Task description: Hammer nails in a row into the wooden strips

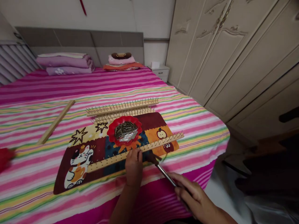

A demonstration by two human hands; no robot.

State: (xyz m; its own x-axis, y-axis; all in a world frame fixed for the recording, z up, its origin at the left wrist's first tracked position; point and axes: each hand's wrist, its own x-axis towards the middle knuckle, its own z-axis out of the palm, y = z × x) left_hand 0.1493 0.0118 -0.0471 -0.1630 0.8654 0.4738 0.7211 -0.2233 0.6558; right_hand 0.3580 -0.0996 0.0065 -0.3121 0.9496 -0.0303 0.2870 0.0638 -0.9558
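My right hand point(195, 194) is wrapped round a hammer point(164, 174), whose metal shaft slopes up to a dark head beside the near wooden strip point(106, 161). My left hand point(134, 166) is closed at the middle of that strip, fingertips pinched on its top; whatever they hold is hidden. Nails stand along the strip's right part, while rows of small dark marks run along its left part. Just beyond my left hand, a red scalloped bowl point(111, 137) holds many loose nails point(126, 130). Under the strip lies a patterned mat point(60, 174) with a cartoon cat.
Behind the bowl, nail-studded wooden strips point(121, 108) lie on the striped bedcover point(30, 180). A bare wooden strip point(57, 121) rests at left, near a blurred red object point(5, 158). Folded bedding point(65, 63) sits by the headboard. Wardrobes point(210, 56) line the right side.
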